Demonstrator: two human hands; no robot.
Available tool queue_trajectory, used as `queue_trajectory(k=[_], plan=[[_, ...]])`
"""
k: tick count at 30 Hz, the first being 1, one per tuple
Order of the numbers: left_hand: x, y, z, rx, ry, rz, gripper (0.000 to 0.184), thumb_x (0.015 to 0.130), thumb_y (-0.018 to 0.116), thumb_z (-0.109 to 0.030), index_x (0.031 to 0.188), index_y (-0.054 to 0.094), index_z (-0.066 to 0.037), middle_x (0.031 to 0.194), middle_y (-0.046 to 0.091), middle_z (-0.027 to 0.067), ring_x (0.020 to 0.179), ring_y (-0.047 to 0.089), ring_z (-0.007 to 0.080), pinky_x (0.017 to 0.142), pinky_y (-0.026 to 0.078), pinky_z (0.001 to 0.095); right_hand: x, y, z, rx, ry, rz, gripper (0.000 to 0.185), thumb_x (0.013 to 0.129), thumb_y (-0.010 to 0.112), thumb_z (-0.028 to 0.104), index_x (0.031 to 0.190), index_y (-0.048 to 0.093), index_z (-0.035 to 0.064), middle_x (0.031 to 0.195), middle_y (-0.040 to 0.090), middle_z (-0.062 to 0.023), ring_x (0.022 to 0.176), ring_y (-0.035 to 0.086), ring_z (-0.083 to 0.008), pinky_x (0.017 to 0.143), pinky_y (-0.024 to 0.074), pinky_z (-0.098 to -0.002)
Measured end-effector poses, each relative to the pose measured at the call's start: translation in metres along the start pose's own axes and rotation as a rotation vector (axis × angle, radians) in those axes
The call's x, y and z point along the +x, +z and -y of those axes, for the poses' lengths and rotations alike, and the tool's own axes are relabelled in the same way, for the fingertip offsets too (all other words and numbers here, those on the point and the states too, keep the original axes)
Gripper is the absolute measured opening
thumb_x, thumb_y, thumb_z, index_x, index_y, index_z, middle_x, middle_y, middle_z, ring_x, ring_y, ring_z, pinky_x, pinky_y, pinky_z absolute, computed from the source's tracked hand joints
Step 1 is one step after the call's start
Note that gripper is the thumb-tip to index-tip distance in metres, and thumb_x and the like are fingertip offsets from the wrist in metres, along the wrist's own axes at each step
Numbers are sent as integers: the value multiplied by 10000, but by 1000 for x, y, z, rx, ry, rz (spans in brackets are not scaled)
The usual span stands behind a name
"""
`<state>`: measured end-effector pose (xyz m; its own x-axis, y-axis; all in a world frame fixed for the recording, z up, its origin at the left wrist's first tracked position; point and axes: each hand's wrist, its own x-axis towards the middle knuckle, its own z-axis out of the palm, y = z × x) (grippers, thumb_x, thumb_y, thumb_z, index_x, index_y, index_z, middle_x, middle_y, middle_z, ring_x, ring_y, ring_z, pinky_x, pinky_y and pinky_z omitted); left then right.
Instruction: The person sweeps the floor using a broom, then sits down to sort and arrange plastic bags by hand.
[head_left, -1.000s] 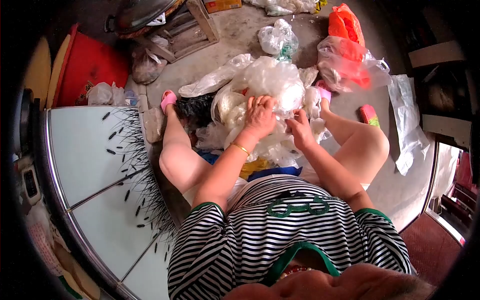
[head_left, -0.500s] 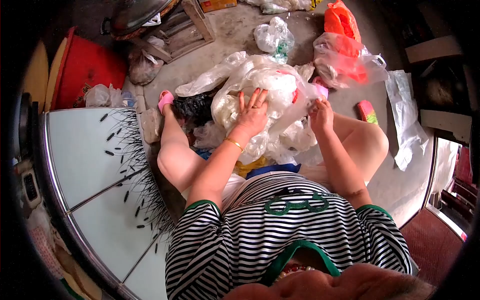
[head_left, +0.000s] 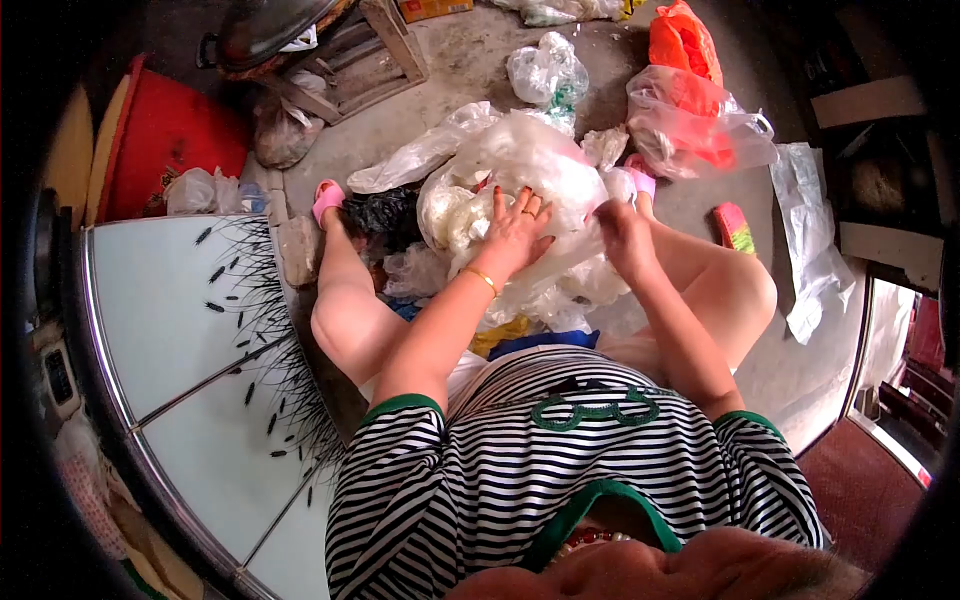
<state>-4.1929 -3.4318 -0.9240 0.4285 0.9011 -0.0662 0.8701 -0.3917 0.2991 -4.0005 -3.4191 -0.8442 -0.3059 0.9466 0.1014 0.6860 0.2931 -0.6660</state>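
A clear plastic bag (head_left: 565,165) bulges over a heap of crumpled white plastic bags (head_left: 452,212) between my knees. My left hand (head_left: 515,237) lies on it with fingers spread and thumb out. Close by on the right, my right hand (head_left: 628,240) has its fingers curled together at the bag's edge, pinching the film. Its fingertips are partly hidden. A black plastic bag (head_left: 385,215) lies left of the heap. Yellow plastic (head_left: 500,335) and blue plastic (head_left: 545,342) show at the heap's near side.
Light tiles (head_left: 170,290) with a black pattern run along my left. Beyond the heap sit a knotted clear bag (head_left: 547,70) and a red plastic bag (head_left: 684,45). A pink and green brush-like item (head_left: 735,228) and a flat plastic sheet (head_left: 808,240) lie at right.
My right hand has moved left and slightly down, closer to my left hand. My left hand has shifted a little right, its thumb now out. The clear film bulges more over the heap.
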Motion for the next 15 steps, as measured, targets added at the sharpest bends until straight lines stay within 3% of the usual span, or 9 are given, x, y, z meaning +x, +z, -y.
queue_trajectory(k=[1,4,5,8,9,11,14,15], plan=[[4,-1,0,16,-26,43,474,800,512,-346,1186,511,-70,1238,485,105,1189,409,286,1024,127,583,-6,-2,14,54,20,76,106,785,487,-5,867,552,10,803,588,-196,783,577,-365,679,464,-404],[24,-7,-2,-45,-163,507,372,814,465,-319,1103,595,-124,1124,562,104,1181,418,239,1053,96,533,-23,-10,35,94,71,247,87,769,492,-10,847,524,11,788,581,-199,779,569,-379,673,459,-421],[25,5,-3,15,-134,407,314,803,446,-264,986,650,-110,1042,610,96,1118,473,229,1055,110,503,-25,-14,39,86,84,291,84,763,496,-11,841,517,12,783,579,-200,778,567,-381,671,458,-426],[33,60,0,68,26,269,315,783,448,-222,984,648,-83,1030,618,92,1106,486,224,1054,109,505,-22,-24,44,105,141,438,98,749,508,-8,843,517,17,817,579,-202,782,568,-379,670,456,-427],[36,50,-4,65,50,427,319,764,459,-192,990,645,-66,1061,606,107,1126,469,233,1051,107,524,-22,-24,44,72,131,453,108,748,507,-14,850,522,16,871,569,-208,819,561,-372,698,454,-408],[39,43,-11,90,94,384,329,763,466,-182,1022,633,-68,1085,592,115,1155,440,245,1048,120,526,-16,-23,42,5,105,485,127,745,506,-27,864,531,12,980,550,-220,894,548,-358,755,450,-368],[42,60,-24,211,144,177,389,796,446,-175,1147,555,-46,1224,497,140,1250,326,272,1057,144,508,-3,1,16,-167,-186,211,135,740,518,-26,865,534,23,1198,445,-227,1042,482,-371,845,425,-383],[42,74,-25,15,95,143,392,811,434,-185,1154,540,-28,1242,478,152,1254,325,282,1058,158,488,4,12,-1,19,-176,264,144,736,543,-13,871,531,33,1315,347,-215,1156,398,-390,911,388,-410]])
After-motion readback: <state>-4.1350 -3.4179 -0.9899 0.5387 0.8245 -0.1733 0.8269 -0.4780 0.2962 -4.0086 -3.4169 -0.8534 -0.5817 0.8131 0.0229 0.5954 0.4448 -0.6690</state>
